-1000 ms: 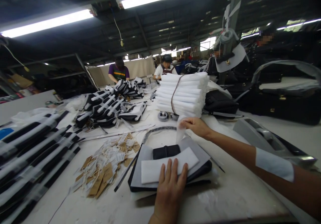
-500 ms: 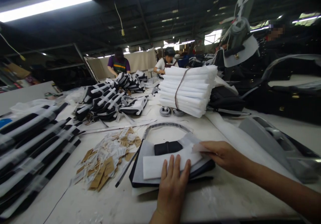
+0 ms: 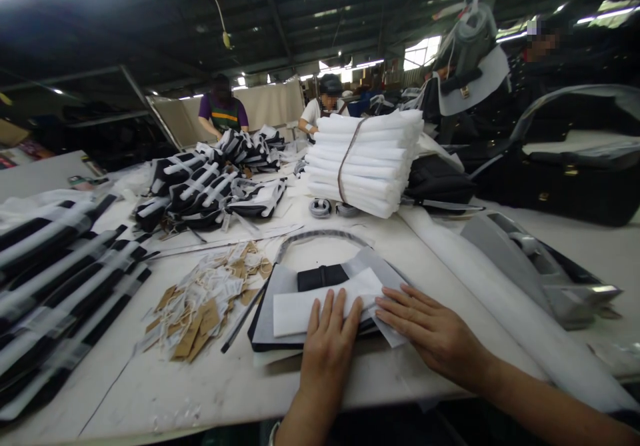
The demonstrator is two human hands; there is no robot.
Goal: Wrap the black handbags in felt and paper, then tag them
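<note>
One black handbag (image 3: 323, 277) lies on the table (image 3: 235, 393), partly under one grey sheet (image 3: 286, 283), one white foam strip (image 3: 295, 315) laid across; the strip's left end looks untaped, so wrapping seems partly done. The left hand (image 3: 327, 339) presses it, fingers spread; the right hand (image 3: 440, 336) lies flat at its right end. Beyond: two coils (image 3: 320, 208), one foam bundle (image 3: 365, 166)

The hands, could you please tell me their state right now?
Left hand: open, resting on the white strip.
Right hand: open, resting at the strip's right end.
</note>
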